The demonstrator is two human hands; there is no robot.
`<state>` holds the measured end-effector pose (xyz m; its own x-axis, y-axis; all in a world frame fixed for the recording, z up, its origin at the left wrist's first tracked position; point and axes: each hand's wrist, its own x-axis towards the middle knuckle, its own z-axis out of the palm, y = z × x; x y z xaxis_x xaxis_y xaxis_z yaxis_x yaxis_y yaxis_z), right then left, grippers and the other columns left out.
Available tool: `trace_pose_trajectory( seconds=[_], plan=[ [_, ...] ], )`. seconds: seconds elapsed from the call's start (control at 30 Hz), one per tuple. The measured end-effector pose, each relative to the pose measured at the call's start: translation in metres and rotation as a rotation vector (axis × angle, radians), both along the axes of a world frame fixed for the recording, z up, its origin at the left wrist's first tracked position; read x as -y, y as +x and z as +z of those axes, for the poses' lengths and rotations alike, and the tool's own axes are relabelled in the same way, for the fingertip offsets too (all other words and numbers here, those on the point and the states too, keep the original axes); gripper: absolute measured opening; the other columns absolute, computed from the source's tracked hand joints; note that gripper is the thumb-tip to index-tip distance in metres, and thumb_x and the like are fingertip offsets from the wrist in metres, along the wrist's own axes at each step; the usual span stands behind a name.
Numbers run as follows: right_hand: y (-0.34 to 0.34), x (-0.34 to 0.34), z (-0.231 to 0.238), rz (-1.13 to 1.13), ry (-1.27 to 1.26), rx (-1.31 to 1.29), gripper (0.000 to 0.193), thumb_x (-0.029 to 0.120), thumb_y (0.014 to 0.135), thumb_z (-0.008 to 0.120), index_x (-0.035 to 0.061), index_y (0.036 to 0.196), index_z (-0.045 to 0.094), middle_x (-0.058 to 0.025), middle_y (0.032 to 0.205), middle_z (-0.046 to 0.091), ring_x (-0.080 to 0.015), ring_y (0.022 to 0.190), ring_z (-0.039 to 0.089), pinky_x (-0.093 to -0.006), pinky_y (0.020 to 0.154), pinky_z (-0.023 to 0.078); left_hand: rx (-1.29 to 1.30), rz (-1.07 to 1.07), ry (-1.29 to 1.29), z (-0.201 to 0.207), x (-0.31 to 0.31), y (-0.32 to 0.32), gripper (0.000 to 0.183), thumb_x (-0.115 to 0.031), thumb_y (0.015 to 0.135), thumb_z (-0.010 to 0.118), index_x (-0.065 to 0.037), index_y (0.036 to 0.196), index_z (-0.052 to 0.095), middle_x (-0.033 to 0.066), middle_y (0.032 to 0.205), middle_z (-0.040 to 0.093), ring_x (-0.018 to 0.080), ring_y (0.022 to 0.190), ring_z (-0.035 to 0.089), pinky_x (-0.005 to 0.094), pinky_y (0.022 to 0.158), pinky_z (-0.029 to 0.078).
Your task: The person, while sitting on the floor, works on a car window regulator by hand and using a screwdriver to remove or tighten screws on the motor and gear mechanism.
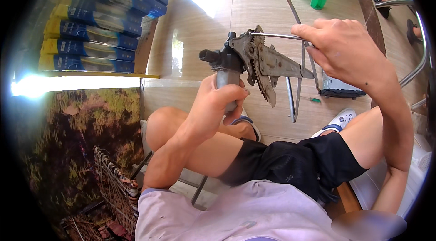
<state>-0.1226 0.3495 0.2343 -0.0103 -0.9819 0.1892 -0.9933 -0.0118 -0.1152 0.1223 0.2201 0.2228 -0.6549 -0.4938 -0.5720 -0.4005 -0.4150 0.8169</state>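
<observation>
Basically window regulator (pixel 261 61) sits btwn hands: left (pixel 218 105) grips motor, right (pixel 338 50) holds arm.

Rusty, greasy metal regulator (pixel 265 64), grey cast motor (pixel 227 75), glossy floor tiles (pixel 254 0).

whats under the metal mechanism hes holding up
Below the mechanism lie tiled floor, a loose metal rod, a small green piece and the person's shoes. The left hand covers the motor's lower end.
</observation>
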Motion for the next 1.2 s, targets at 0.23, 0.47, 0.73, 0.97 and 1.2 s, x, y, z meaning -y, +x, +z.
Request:
trace_pose_trajectory(
  seconds=[0.23,0.47,0.73,0.97,1.2],
  plan=[
    [0.022,0.03,-0.019,-0.105,0.113,0.006,0.013,0.016,0.092,0.055,0.0065,0.1,0.059,-0.0153,0.085,0.067,-0.0351,0.082,0.067,-0.0454,0.068,0.053,-0.011,-0.026,-0.048,0.009,-0.006,-0.008,0.014,-0.011,0.08,0.061,-0.001,0.085,0.054,0.0034,0.058,0.049,0.0116,0.041,0.044,0.026,0.038,0.027],
    [0.011,0.04,-0.022,-0.069,0.093,0.242,0.021,0.025,0.098,0.052,0.0052,0.099,0.057,-0.0193,0.082,0.067,-0.0407,0.081,0.066,-0.0502,0.07,0.053,-0.031,-0.091,-0.027,0.01,-0.005,-0.018,0.013,-0.011,0.079,0.063,-0.002,0.081,0.054,0.0046,0.055,0.05,0.012,0.041,0.044,0.0272,0.037,0.027],
    [0.016,0.039,-0.026,-0.14,0.005,0.446,0.029,0.032,0.101,0.047,0.0059,0.095,0.058,-0.0224,0.079,0.066,-0.0433,0.08,0.066,-0.0535,0.07,0.053,-0.035,-0.117,-0.06,0.01,-0.004,-0.019,0.009,-0.006,0.08,0.062,-0.002,0.081,0.055,0.0045,0.058,0.051,0.0132,0.045,0.049,0.028,0.037,0.03],
    [0.022,0.035,-0.037,-0.098,-0.101,0.476,0.03,0.031,0.101,0.048,0.0045,0.093,0.058,-0.0233,0.082,0.066,-0.0446,0.082,0.064,-0.0523,0.072,0.052,-0.054,-0.129,-0.035,0.005,-0.007,-0.017,0.009,-0.005,0.08,0.062,-0.002,0.079,0.054,0.0051,0.057,0.05,0.0133,0.044,0.048,0.0282,0.038,0.03],
    [0.019,0.042,-0.044,-0.113,-0.199,0.766,0.026,0.026,0.096,0.063,-0.0001,0.098,0.065,-0.0153,0.079,0.066,-0.025,0.066,0.062,-0.0366,0.064,0.05,-0.062,-0.163,-0.046,0.002,-0.002,-0.016,0.01,-0.012,0.081,0.062,-0.004,0.079,0.057,0.0054,0.061,0.056,0.0112,0.048,0.05,0.0273,0.043,0.035]
  ],
)
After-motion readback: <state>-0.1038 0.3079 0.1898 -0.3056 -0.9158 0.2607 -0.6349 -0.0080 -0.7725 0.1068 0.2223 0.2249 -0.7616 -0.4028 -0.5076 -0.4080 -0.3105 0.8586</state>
